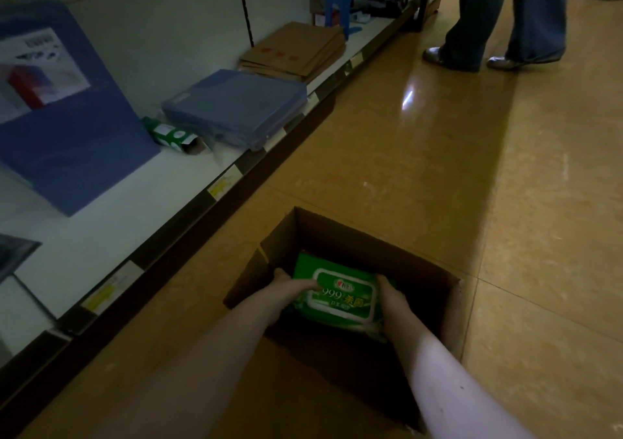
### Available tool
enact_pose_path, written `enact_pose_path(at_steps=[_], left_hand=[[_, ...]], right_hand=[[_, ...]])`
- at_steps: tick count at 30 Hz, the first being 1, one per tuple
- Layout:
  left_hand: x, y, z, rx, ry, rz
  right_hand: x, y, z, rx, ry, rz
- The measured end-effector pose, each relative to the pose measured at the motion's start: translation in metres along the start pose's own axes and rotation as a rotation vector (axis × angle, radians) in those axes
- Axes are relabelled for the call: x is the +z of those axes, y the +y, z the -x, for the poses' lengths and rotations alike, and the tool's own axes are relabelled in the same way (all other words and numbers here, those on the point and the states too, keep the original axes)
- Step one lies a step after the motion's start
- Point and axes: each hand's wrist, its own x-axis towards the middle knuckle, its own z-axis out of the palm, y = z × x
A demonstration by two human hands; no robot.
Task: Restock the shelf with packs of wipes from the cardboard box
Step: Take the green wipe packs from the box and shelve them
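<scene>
An open cardboard box (340, 232) stands on the floor beside the low white shelf (111, 232). Inside it lies a green pack of wipes (344, 295) with a white-rimmed lid. My left hand (291, 285) grips the pack's left end, thumb across its top. My right hand (391, 295) grips the right end. Both hands are down inside the box. More green packaging shows under the pack, but how many packs lie there is hidden.
On the shelf lie a large blue folder (67, 135), a small green carton (172, 136), a stack of blue plastic cases (236, 108) and brown envelopes (296, 50). A person's legs (495, 20) stand on the shiny floor at the far right.
</scene>
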Motion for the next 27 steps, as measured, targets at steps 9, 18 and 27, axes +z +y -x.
enact_pose_path(at_steps=[9, 18, 27], left_hand=[[-0.024, 0.013, 0.048, 0.116, 0.002, 0.138], [-0.072, 0.019, 0.148, 0.436, 0.096, 0.377], [-0.174, 0.026, 0.262, 0.680, 0.248, 0.560]], right_hand=[[-0.015, -0.016, 0.056, -0.106, -0.127, 0.016], [0.002, -0.041, 0.166, -0.349, -0.347, -0.137], [0.087, -0.085, 0.298, -0.673, -0.458, -0.044]])
